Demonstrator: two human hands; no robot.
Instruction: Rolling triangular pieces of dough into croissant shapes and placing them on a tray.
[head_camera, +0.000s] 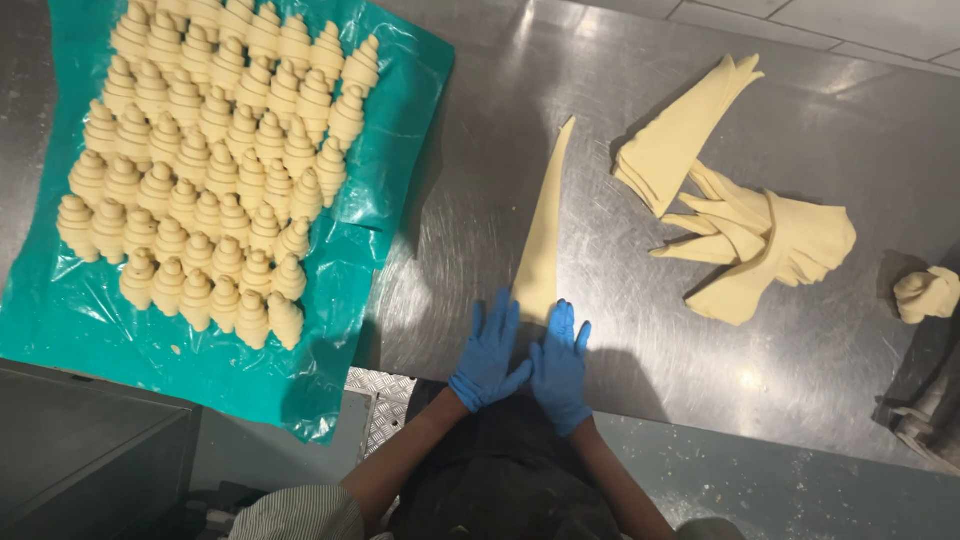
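Note:
A long thin triangle of pale dough (545, 225) lies flat on the steel table (480, 240), its tip pointing away from me. Both my hands wear blue gloves and rest side by side, palms down, on the wide near end of the triangle. My left hand (488, 355) covers the left corner, fingers spread. My right hand (560, 365) presses the right corner, fingers apart. Neither hand closes around anything.
A teal plastic sheet (390, 150) at the left carries several rows of rolled raw croissants (205, 170). A pile of cut dough triangles (735, 195) lies at the right. Near the right edge sit a dough scrap (925, 293) and a dark cloth (925, 400).

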